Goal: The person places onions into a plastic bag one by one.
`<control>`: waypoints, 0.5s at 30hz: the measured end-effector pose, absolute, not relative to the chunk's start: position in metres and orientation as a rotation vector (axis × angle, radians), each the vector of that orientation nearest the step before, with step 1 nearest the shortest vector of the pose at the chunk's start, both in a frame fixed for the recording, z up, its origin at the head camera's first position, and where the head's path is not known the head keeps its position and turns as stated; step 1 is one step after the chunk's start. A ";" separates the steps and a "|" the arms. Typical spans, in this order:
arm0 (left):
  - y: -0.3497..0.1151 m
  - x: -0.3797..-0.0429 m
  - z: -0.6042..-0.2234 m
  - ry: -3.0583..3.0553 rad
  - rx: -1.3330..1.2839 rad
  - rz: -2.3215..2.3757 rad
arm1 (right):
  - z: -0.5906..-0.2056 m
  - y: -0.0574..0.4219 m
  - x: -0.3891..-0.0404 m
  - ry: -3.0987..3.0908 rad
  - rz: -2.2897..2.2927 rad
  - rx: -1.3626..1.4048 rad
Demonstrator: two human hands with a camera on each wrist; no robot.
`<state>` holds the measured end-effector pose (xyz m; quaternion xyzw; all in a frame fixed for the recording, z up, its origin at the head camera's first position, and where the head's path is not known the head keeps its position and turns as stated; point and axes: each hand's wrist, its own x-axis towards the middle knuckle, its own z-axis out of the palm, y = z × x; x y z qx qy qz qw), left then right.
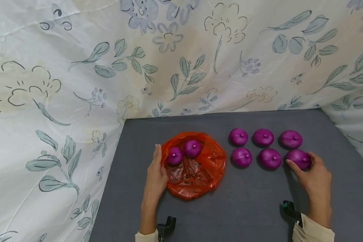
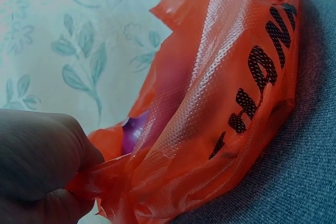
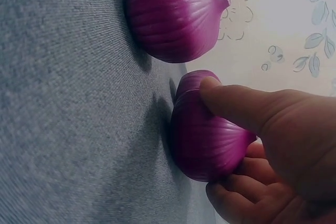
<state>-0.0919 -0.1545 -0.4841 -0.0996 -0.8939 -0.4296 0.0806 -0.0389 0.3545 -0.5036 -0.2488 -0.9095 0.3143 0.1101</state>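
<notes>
My left hand [image 1: 156, 176] pinches the rim of a red plastic bag [image 1: 211, 178], which lies spread on the table with its mouth up. Two purple onions [image 1: 192, 148] sit inside toward its far left. In the left wrist view the bag [image 2: 210, 119] shows black printed letters, and its edge is gathered between thumb and fingers. At the right, my right hand [image 1: 316, 176] holds the nearest right onion [image 1: 298, 159] between thumb and fingers. The right wrist view shows the thumb across one side of this onion [image 3: 205, 145] and the fingers around the other, close to the cloth.
Several more purple onions [image 1: 270, 158] stand in two rows right of the bag, stems up. Grey cloth covers the table [image 1: 236, 208]. A floral curtain [image 1: 175, 67] hangs behind and along the left side.
</notes>
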 end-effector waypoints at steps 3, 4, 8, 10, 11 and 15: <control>-0.155 -0.091 -0.483 -2.666 -0.296 -1.295 | -0.503 0.355 -0.039 -2.675 0.920 -0.736; -0.155 -0.091 -0.483 -2.665 -0.297 -1.297 | -0.503 0.354 -0.039 -2.674 0.922 -0.741; -0.154 -0.092 -0.483 -2.663 -0.298 -1.301 | -0.503 0.353 -0.039 -2.676 0.936 -0.766; -0.154 -0.092 -0.483 -2.664 -0.293 -1.301 | -0.502 0.353 -0.040 -2.674 0.940 -0.774; -0.154 -0.092 -0.484 -2.664 -0.291 -1.302 | -0.501 0.353 -0.040 -2.672 0.942 -0.778; -0.154 -0.092 -0.484 -2.664 -0.279 -1.306 | -0.500 0.352 -0.042 -2.666 0.936 -0.782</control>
